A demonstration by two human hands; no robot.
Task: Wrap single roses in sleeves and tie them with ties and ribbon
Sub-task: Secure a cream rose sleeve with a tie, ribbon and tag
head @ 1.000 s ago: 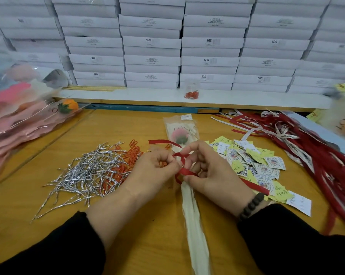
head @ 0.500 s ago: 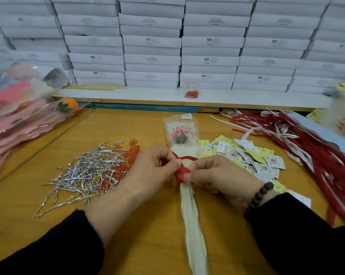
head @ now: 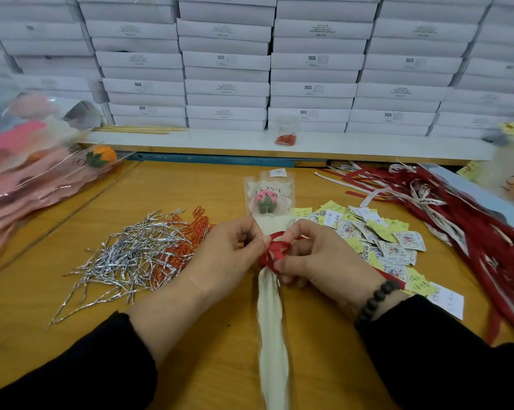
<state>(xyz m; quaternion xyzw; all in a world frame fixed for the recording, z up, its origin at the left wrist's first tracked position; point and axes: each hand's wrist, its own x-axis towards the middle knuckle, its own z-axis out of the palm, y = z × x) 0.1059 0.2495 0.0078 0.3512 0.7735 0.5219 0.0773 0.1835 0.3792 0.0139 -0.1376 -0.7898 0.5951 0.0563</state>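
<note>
At the middle of the table (head: 190, 335), both hands meet over the neck of a sleeved rose (head: 266, 202). The left hand (head: 232, 250) curls its fingers and pinches the ribbon (head: 275, 253) between thumb and forefinger. The right hand (head: 317, 255) is curled too, its fingertips nipping the same red ribbon from the other side, so the loops bunch right between the two grips. The ribbon wraps the sleeve (head: 272, 327) just below the flower head; the flower lies beyond the fingers and the sleeve's pale tail runs back from them toward the person. A bead bracelet (head: 374, 300) sits on the right wrist. Left of the left hand lies a heap of silver ties (head: 131, 255) with orange clips (head: 196, 229) beside it. Right of the right hand lie tags (head: 377, 241), then loose ribbons (head: 462, 226) farther out.
</note>
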